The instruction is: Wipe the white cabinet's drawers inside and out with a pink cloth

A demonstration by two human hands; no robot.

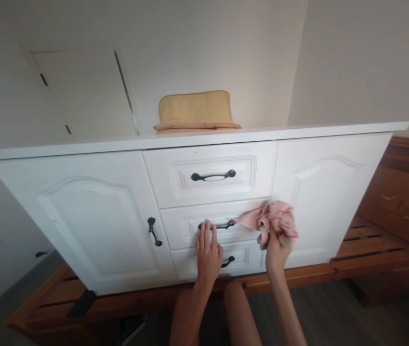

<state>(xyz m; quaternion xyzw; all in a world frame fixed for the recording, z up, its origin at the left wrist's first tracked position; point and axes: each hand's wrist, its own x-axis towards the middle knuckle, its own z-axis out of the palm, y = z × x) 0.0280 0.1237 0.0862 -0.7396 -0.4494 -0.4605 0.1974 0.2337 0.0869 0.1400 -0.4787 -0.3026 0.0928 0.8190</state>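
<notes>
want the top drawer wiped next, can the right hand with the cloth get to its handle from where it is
Probably yes. The right hand holds the pink cloth against the middle drawer front, just below and right of the top drawer handle. Nothing lies between them; the left hand rests lower, at the middle drawer handle.

left arm: my forearm runs up from bottom centre, wrist straight
left hand (209, 252): flat, palm forward, fingers together and pointing up
right arm: my forearm rises from lower right, angled inward
right hand (274, 247): raised, fingers curled closed in a fist grip
</notes>
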